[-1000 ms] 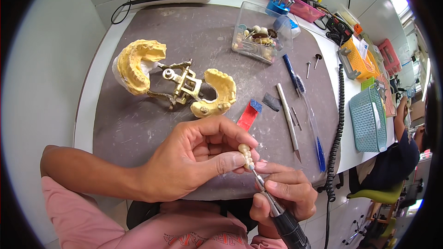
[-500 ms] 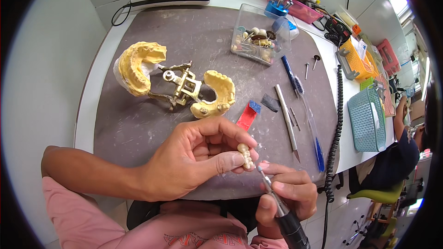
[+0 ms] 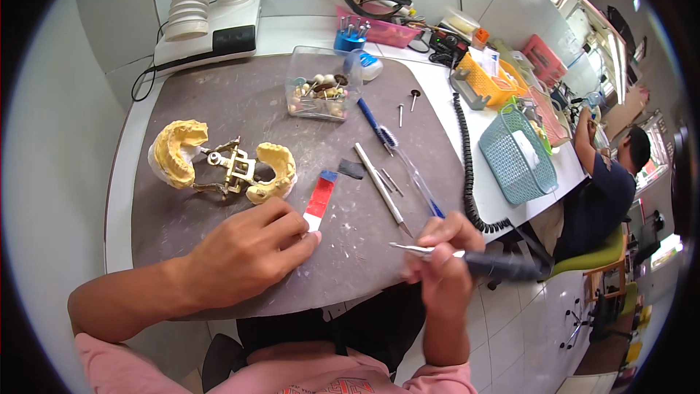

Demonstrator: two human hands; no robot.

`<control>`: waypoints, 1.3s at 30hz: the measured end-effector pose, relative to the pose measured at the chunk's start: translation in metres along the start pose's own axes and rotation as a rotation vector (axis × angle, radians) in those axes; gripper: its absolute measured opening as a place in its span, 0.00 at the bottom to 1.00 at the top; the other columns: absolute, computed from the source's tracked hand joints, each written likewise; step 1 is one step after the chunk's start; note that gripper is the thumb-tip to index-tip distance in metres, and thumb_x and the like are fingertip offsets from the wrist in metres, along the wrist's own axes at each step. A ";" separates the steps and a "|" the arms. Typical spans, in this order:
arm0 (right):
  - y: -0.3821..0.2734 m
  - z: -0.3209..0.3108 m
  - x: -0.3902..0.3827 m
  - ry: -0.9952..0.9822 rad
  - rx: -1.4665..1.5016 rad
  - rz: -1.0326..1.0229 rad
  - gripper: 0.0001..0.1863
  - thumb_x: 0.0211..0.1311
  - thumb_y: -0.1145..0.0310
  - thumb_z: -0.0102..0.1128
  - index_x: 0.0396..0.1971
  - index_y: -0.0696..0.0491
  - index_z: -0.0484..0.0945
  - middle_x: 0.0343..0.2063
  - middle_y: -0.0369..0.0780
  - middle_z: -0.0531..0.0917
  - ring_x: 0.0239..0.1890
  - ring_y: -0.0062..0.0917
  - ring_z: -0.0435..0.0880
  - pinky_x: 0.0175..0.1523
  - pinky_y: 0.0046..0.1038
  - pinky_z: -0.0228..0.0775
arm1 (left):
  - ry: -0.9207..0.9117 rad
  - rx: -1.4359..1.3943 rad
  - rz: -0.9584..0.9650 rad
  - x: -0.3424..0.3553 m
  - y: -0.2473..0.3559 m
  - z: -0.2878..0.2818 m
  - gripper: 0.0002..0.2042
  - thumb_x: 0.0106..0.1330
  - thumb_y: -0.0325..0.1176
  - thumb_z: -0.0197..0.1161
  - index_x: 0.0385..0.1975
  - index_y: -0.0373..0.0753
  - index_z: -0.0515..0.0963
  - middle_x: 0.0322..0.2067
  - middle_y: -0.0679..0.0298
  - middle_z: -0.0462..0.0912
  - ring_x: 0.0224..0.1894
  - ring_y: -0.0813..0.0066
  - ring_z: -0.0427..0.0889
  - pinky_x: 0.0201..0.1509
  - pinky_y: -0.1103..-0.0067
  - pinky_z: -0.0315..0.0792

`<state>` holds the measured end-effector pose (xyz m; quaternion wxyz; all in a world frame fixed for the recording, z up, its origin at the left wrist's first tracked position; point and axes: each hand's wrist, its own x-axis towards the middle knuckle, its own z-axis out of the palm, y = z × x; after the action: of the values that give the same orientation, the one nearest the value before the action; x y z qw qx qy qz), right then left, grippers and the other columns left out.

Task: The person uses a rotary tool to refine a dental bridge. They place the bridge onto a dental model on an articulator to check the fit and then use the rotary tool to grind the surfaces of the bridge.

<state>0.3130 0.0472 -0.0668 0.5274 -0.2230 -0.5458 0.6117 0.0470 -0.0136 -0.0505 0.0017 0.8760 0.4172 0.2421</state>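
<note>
My left hand (image 3: pixel 251 248) is closed at the white end of a red, white and blue strip of articulating paper (image 3: pixel 320 197) lying on the bench, its fingertips on that end. The small row of tooth crowns is out of sight; whether it is tucked in this hand I cannot tell. In my right hand (image 3: pixel 446 259) is a black and silver dental handpiece (image 3: pixel 503 265), blurred, with its thin tip pointing left above the bench's front edge. Beyond my left hand rests a metal articulator (image 3: pixel 237 166) with a yellow plaster jaw model (image 3: pixel 179 153) and a smaller yellow model (image 3: pixel 273 169).
A wax knife (image 3: pixel 379 184), a blue-handled brush (image 3: pixel 408 160) and a dark paper scrap (image 3: pixel 351 168) lie mid-bench. Behind them stands a clear box (image 3: pixel 317 111) of polishing bits. A coiled cord (image 3: pixel 467 168) and a teal basket (image 3: pixel 518 157) are right. Another person (image 3: pixel 612 168) sits far right.
The tooth crowns have left view. My left hand has moved left and down onto the paper strip. My right hand has swung the handpiece away, and the view has shifted.
</note>
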 end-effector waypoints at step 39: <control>-0.020 -0.048 0.063 0.064 -1.576 -0.356 0.14 0.62 0.63 0.65 0.42 0.57 0.79 0.34 0.45 0.82 0.37 0.41 0.85 0.44 0.37 0.78 | 0.093 -1.566 -0.644 0.040 0.020 0.036 0.10 0.72 0.27 0.59 0.49 0.34 0.72 0.43 0.59 0.80 0.39 0.78 0.82 0.46 0.80 0.77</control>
<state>0.3403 0.1207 -0.0446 0.3199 -0.4563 -0.8286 -0.0528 0.0983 0.0103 -0.0613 0.6595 0.4497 0.3579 0.4844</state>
